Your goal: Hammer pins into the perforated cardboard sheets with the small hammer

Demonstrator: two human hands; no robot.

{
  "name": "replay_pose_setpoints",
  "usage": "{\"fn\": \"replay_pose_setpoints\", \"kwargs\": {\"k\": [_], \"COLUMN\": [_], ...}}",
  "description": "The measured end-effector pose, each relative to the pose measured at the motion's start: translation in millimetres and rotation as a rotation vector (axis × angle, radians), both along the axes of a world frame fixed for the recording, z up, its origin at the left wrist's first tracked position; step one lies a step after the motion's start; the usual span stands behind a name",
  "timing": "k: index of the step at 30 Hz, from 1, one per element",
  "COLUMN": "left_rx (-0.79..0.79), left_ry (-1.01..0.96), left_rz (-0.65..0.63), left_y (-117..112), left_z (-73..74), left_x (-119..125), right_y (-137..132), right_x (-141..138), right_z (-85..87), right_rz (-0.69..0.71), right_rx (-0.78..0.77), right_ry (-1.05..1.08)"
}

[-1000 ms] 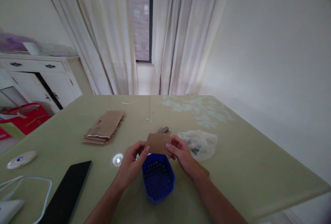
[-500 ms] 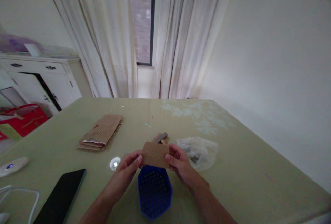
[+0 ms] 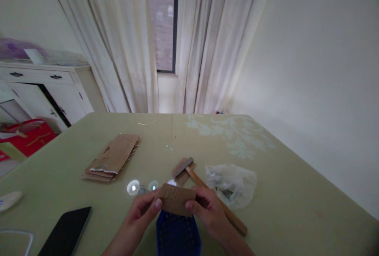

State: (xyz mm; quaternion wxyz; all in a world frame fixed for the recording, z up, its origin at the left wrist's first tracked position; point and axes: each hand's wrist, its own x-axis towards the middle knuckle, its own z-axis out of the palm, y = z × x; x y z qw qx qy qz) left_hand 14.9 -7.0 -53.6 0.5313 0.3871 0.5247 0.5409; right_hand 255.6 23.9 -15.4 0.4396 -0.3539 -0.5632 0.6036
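A small piece of brown cardboard [image 3: 177, 200], dotted with small marks or holes, is held up between my two hands. My left hand [image 3: 145, 210] pinches its left edge, thumb on the near face. My right hand [image 3: 206, 207] grips the right edge the same way. Below the cardboard stands a blue perforated plastic basket [image 3: 178, 236], partly covered by it. Just beyond lies a hammer [image 3: 231, 217], its head resting on another cardboard piece [image 3: 180, 165] and its wooden handle passing behind my right hand. Several small nails [image 3: 142, 189] lie beyond my left hand.
A clear plastic bag [image 3: 242, 181] with dark thin metal pieces lies at right. Stacked cardboard sheets [image 3: 115, 153] sit at left, a black phone [image 3: 66, 230] nearer. A white cable [image 3: 29, 236] and a white device [image 3: 10, 200] are at the table's left edge.
My hands and the cardboard have come lower in view, and the cardboard is tilted a little. More of the hammer, its handle and the nails now show. The whole view has shifted slightly.
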Motion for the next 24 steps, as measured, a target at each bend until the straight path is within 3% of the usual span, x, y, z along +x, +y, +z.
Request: {"fn": "replay_pose_setpoints", "kwargs": {"k": [4,10,13,16,21,24], "left_rx": [-0.017,0.050,0.058,0.050,0.063,0.098], "left_ry": [0.031,0.094,0.150,0.163,0.077,0.051], "left_rz": [-0.107,-0.138,-0.073,0.029,-0.135,-0.125], "left_y": [-9,-9,-7,-7,-2,0], "left_z": [-2.7,7.6,13.7,16.0,14.6,15.8], "left_x": [-7,0,11,14,0,-4], "right_y": [-6,-13,-19,-22,-16,-11], "right_x": [3,1,0,4,8,5], "right_z": [2.0,-23.4,-36.9,-44.6,-43.8,-33.8], "right_rz": [0.054,-0.214,-0.330,-0.330,-0.288,-0.310], "right_rx": [-0.043,-0.019,0.025,0.012,-0.016,0.082], "right_ry": [-0.027,-0.132,-0.214,-0.279,-0.272,-0.198]}}
